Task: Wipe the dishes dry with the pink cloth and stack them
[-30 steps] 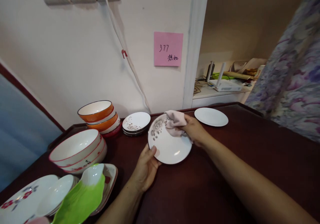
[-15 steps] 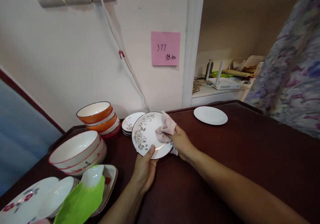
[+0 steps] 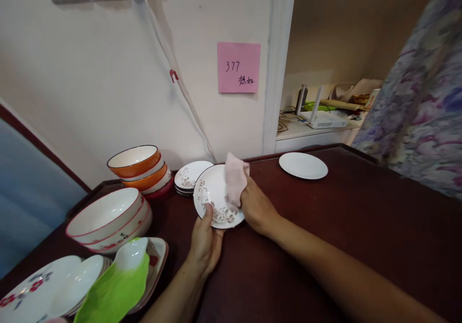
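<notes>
A white plate with a brown floral pattern and dark rim is held tilted above the dark red table. My left hand grips its lower left edge, thumb on the face and fingers underneath. My right hand is closed on a pale pink cloth, which lies against the right side of the plate's face. Just behind and left of it sits a stack of matching plates.
Orange bowls, large white bowls, a green leaf-shaped dish and a flowered plate crowd the left. A white plate lies at the back right. The wall with a pink note rises behind.
The plate has turned in my left hand, its flowers shifting from the left side to the bottom. The cloth in my right hand has moved slightly up and sits bunched differently.
</notes>
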`<state>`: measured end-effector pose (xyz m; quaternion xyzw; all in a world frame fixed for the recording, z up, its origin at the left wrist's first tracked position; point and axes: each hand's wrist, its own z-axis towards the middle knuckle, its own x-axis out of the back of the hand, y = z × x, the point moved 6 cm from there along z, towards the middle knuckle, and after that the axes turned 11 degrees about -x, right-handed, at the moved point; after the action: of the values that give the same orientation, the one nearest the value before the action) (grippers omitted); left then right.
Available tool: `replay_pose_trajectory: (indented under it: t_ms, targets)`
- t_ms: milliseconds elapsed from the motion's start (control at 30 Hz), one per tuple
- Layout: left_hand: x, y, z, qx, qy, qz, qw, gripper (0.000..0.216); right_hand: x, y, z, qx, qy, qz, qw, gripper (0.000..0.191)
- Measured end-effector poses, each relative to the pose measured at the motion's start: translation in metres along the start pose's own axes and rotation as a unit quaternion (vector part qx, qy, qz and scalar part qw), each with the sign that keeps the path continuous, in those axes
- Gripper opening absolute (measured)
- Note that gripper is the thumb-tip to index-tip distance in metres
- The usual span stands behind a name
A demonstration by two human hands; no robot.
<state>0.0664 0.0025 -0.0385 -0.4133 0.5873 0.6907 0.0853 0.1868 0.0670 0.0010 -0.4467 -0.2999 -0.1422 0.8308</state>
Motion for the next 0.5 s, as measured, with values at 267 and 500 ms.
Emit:
replay_pose_trajectory:
  t_ms: [267, 500]
  targets:
    - [0.002, -0.007, -0.004, 0.096, -0.006, 0.023, 0.995, 0.059, -0.018, -0.046, -0.026, 0.147, -0.124, -0.050, 0.980, 0.035]
    - [-0.008, -0.013, -0.009, 0.083, -0.065, 0.007, 0.994, 0.054, 0.030, 0.021, 0.019, 0.015, 0.024, -0.094, 0.995, 0.050]
